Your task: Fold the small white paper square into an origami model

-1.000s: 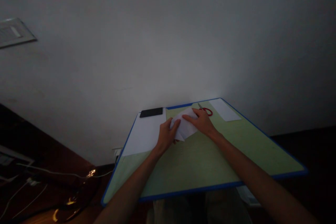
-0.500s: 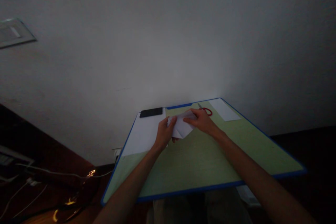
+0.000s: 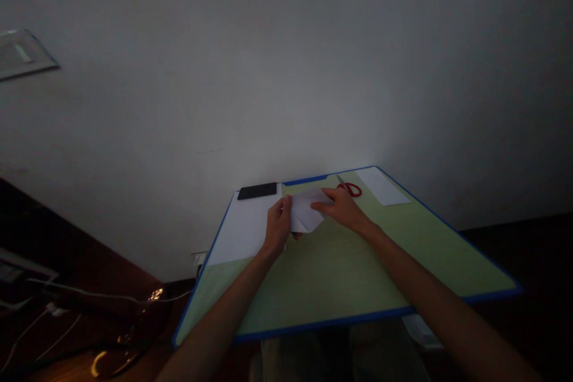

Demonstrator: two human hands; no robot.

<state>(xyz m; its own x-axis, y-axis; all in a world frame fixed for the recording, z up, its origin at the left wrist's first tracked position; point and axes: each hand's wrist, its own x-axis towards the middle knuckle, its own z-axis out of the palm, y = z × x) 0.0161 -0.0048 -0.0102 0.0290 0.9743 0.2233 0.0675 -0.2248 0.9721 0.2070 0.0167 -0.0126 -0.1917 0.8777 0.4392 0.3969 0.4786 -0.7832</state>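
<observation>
A folded piece of white paper (image 3: 307, 212) is held up above the table between both of my hands. My left hand (image 3: 279, 222) is closed on its left edge, thumb upright along the near side and some fingertips showing beneath. My right hand (image 3: 339, 208) pinches the right side between thumb and index finger. Creases run across the lower part of the paper. Just behind my right hand lies a pair of scissors (image 3: 351, 190) with red handles, partly covered by that hand.
The green table (image 3: 340, 274) has a blue rim and stands against a grey wall (image 3: 286, 71). A white sheet (image 3: 242, 230) lies at its left under a black flat device (image 3: 257, 191). A white paper strip (image 3: 382, 186) is at the back right. Cables (image 3: 111, 296) hang at the lower left.
My left thumb has shifted left and upright, from lying over the paper to its left edge. The paper looks flatter, and my right hand has barely moved.
</observation>
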